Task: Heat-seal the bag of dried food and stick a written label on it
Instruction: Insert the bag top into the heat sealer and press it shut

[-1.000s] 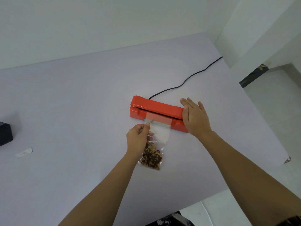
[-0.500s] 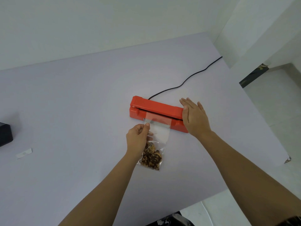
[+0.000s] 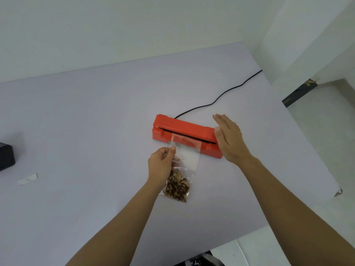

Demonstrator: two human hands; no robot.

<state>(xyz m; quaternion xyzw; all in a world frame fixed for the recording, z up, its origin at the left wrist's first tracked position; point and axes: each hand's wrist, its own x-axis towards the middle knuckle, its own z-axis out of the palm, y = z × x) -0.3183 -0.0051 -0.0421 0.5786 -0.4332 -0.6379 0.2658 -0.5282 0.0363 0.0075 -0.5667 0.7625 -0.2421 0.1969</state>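
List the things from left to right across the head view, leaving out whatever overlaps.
black box → white paper strip → left hand → right hand. Left out: the bag and the red sealer, which overlap the hands.

You are feeding the bag (image 3: 187, 158) into the red sealer (image 3: 182, 127)

Your left hand (image 3: 161, 166) is pinching the clear bag's left edge, the dried food (image 3: 177, 186) sitting just beside that wrist. Your right hand (image 3: 229, 140), fingers straight, is lying over the sealer's right end. A white strip (image 3: 27, 179) is lying well left of your left hand.
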